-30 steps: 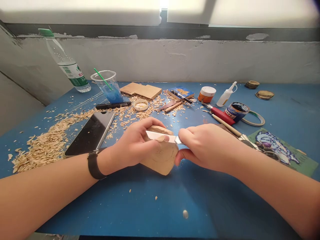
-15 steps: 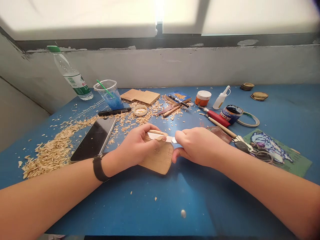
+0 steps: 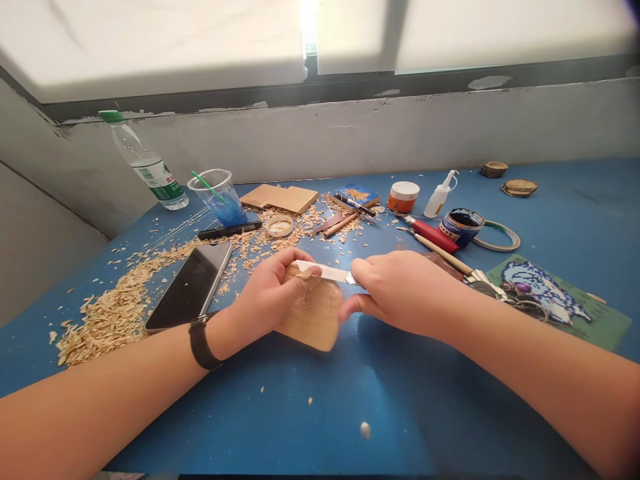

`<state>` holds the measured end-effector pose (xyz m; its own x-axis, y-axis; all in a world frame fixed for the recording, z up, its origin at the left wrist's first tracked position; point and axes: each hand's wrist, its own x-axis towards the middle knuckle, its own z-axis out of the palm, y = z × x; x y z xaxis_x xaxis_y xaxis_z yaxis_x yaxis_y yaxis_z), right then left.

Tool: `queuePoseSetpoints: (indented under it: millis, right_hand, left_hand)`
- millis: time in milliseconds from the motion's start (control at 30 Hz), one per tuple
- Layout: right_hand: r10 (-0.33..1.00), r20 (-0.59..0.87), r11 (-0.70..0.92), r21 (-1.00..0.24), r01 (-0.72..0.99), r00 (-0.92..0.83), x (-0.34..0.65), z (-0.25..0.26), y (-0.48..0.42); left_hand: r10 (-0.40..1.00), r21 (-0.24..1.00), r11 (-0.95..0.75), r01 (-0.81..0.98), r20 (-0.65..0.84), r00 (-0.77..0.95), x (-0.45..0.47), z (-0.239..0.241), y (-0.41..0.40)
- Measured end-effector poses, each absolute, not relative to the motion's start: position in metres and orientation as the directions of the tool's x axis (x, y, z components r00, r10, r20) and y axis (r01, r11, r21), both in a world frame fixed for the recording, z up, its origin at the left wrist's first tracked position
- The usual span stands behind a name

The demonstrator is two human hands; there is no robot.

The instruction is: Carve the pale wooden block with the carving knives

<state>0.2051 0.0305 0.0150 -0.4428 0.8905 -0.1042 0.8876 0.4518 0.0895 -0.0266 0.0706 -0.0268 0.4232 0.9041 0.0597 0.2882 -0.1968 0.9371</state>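
Plainly between the hands (image 3: 273, 291) (image 3: 403, 288), wooden piece (image 3: 314, 317), seemingly against the knife (image 3: 329, 272).

I record no legible text: red characters on the bottle (image 3: 145, 161) label (image 3: 159, 181) are too small to read, and pale print on the blue jar (image 3: 457, 233) is equally indistinct.

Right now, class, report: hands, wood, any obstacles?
Left hand gripping wood piece. Right hand holding knife, blade across wood. Phone beside wristband, clear of blade.

Matt wooden block (image 3: 313, 317), metal blade (image 3: 327, 272), glossy-screened phone (image 3: 191, 287)
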Motion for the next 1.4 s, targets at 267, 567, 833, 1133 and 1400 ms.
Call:
queuePoseSetpoints:
  millis: [267, 567, 833, 1133, 1400]
  right_hand:
    - [0.778, 0.094, 0.608, -0.361, 0.707, -0.621, 0.208, -0.001, 0.023]
    - [0.757, 0.46, 0.649, -0.454, 0.61, -0.464, 0.199, -0.011, 0.005]
    - [0.684, 0.444, 0.727, -0.355, 0.588, -0.579, 0.198, -0.02, 0.008]
    - [0.721, 0.221, 0.691, -0.148, 0.708, -0.657, 0.203, -0.011, 0.014]
    - [0.73, 0.31, 0.617, 0.082, 0.782, -0.609, 0.201, -0.009, 0.017]
  left_hand:
    - [0.845, 0.893, -0.389, 0.224, 0.249, 0.474, -0.04, -0.029, 0.068]
    - [0.72, 0.796, -0.599, 0.09, 0.486, 0.495, -0.033, -0.029, 0.074]
    - [0.676, 0.934, -0.358, 0.003, 0.257, 0.691, -0.026, -0.034, 0.056]
    - [0.692, 0.885, -0.457, 0.083, 0.296, 0.659, -0.015, -0.046, 0.058]
    - [0.69, 0.733, -0.645, 0.215, 0.438, 0.577, -0.009, -0.035, 0.055]
